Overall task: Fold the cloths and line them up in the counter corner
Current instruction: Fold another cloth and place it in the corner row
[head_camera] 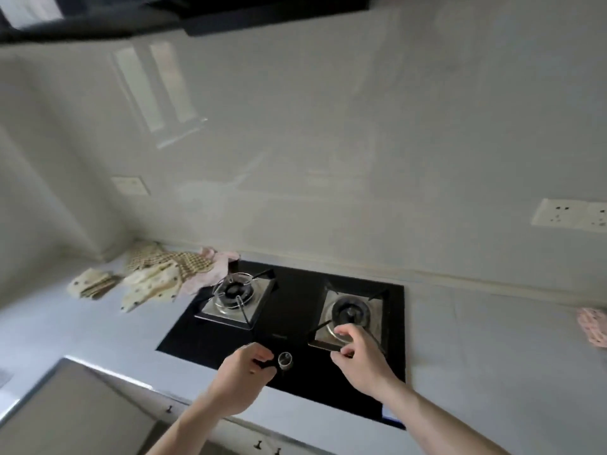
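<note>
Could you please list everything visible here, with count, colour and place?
folded cloth: one, cream with dark dots, counter corner
loose cloths: about three, checked tan, cream dotted, pink, heaped left of the stove
pink cloth: one, right edge of the counter
stove: one, black glass, set in the counter
burners: two, steel and black
knob: one, silver, stove front
sockets: two plates, white, wall
counter: one, pale grey
left hand: curled beside the knob
right hand: over the right burner
</note>
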A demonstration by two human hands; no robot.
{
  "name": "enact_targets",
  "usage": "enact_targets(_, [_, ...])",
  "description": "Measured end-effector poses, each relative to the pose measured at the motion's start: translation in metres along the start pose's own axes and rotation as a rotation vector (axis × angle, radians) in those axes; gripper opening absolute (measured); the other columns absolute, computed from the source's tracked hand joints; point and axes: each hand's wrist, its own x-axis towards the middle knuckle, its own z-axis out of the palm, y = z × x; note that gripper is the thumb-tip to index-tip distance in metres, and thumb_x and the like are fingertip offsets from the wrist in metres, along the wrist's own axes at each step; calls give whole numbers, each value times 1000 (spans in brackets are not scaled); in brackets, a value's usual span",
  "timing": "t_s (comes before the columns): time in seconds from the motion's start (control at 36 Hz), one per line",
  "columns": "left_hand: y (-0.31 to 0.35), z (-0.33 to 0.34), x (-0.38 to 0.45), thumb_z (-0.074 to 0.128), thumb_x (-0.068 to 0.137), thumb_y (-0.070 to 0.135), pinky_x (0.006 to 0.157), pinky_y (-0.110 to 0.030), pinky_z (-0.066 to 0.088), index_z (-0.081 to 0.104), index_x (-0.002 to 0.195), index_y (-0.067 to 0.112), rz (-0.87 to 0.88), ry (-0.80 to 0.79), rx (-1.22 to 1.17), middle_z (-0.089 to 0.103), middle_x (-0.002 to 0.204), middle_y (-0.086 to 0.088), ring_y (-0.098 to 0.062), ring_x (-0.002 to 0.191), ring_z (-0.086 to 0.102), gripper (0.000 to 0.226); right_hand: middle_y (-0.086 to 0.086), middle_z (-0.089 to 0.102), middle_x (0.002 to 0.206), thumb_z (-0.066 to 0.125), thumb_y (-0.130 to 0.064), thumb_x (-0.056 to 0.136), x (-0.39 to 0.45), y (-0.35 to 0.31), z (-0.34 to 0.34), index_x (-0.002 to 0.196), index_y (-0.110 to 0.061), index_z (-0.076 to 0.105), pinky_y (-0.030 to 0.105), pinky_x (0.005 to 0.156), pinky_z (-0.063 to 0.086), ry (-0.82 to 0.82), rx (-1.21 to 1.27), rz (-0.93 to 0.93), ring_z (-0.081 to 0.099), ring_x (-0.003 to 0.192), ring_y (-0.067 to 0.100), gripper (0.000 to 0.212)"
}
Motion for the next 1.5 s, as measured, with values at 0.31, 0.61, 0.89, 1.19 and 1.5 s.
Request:
enact_targets(0.31, [-151, -119, -94, 71, 90, 29, 77, -11, 45, 62, 102, 42, -103, 288, -56, 62, 111, 19, 4, 95, 61, 20, -21, 51, 121, 68, -40, 86, -2, -140, 169, 120, -47, 52, 22, 90, 51, -263, 18, -153, 58, 107, 0, 38])
enact_targets(0.61, [-254, -195, -103, 72, 86, 31, 76, -12, 42, 63, 99, 44, -206, 436, -101, 61, 108, 21, 3, 96, 59, 20, -22, 50, 123, 67, -33, 88, 48, -223, 280, 119, -45, 52, 17, 81, 49, -415, -37, -267, 55, 109, -1, 36])
enact_targets(0.89, [-332, -281, -63, 70, 88, 37, 76, -12, 43, 60, 98, 46, -311, 430, -8, 58, 110, 21, 0, 97, 60, 17, -20, 48, 122, 66, -30, 87, 123, -262, 395, 114, -41, 54, 21, 89, 49, -547, -74, -252, 55, 107, 0, 32])
enact_targets(1.19, [-393, -330, 16, 71, 85, 32, 79, -15, 45, 57, 92, 47, -340, 337, 33, 55, 109, 17, -1, 94, 59, 21, -14, 45, 123, 63, -26, 91, 206, -276, 461, 119, -34, 52, 27, 92, 52, -569, -171, -212, 50, 110, 4, 32])
enact_targets(1.5, [-437, -362, 116, 65, 89, 38, 93, -27, 50, 54, 105, 43, -300, 139, 116, 42, 126, 15, -7, 104, 58, 20, -13, 44, 131, 61, -28, 94, 256, -269, 483, 127, -30, 50, 19, 89, 41, -476, -268, -93, 49, 112, 7, 35])
